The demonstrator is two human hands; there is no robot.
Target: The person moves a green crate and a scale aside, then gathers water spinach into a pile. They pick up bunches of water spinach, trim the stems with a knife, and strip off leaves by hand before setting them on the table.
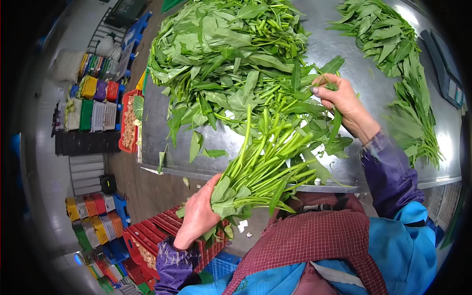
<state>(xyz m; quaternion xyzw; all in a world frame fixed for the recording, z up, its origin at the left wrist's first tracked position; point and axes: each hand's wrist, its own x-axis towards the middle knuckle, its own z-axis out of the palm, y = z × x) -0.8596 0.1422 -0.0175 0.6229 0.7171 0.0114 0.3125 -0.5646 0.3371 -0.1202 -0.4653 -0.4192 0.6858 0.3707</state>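
Note:
My left hand (199, 214), at the lower middle, is closed around a bunch of leafy green stems (265, 157), whose cut ends fan up and to the right over the table's front edge. Up and to the right, my right hand (339, 101) pinches a leafy sprig (336, 123) between thumb and fingers. Beyond both hands a large heap of greens (216, 54) lies on the metal table (329, 49), with loose leaves scattered along its near side.
More greens (393, 54) lie in a row at the right, beside a grey scale (445, 73). Below the table's left side stands a red crate (142, 236); another red crate (129, 123) holds brown pieces. Stacked coloured crates (98, 93) stand farther left.

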